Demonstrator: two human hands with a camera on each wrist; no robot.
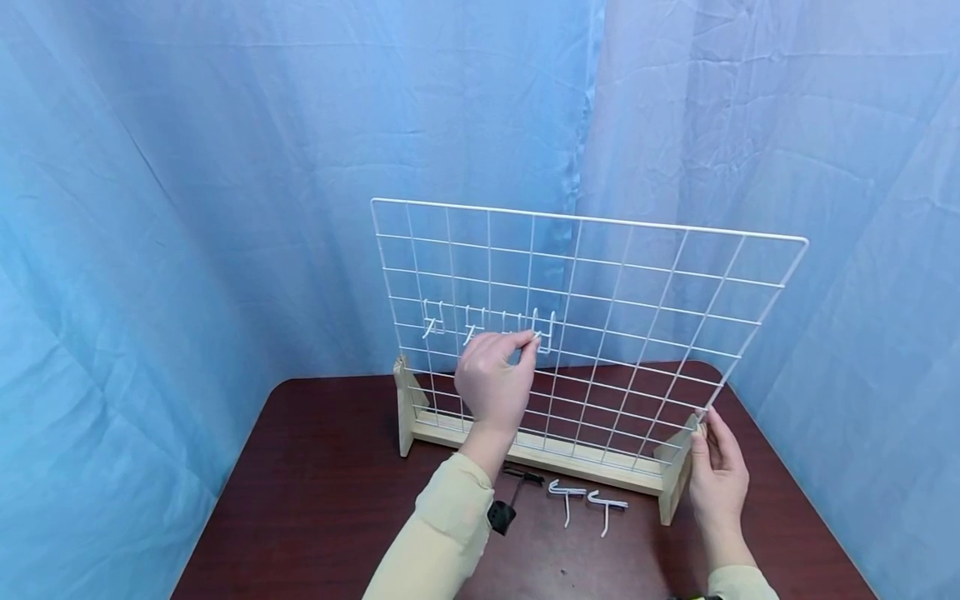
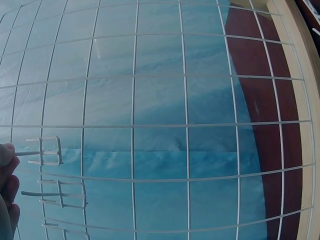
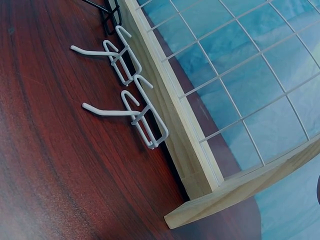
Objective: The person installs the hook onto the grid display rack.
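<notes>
My left hand (image 1: 497, 375) pinches the prong of a white wire hook (image 1: 547, 335) between thumb and fingertips, the hook's two bent tops at a horizontal wire of the white grid panel (image 1: 630, 275). In the left wrist view, fingers (image 2: 7, 187) at the left edge hold that hook (image 2: 59, 150) by its prong. Further left on the panel hang several like hooks, among them one at the far left (image 1: 433, 323); the hand partly hides the nearest ones. My right hand (image 1: 720, 471) grips the panel's right edge where it meets the wooden end support (image 1: 677, 477).
On the dark red table (image 1: 300, 483), two white hooks (image 1: 566, 492) (image 3: 145, 117) and a black hook (image 1: 522, 476) lie before the wooden base bar (image 1: 585, 460). A left wooden support (image 1: 405, 408) holds the other end. Blue curtains (image 1: 300, 167) hang behind and beside the table.
</notes>
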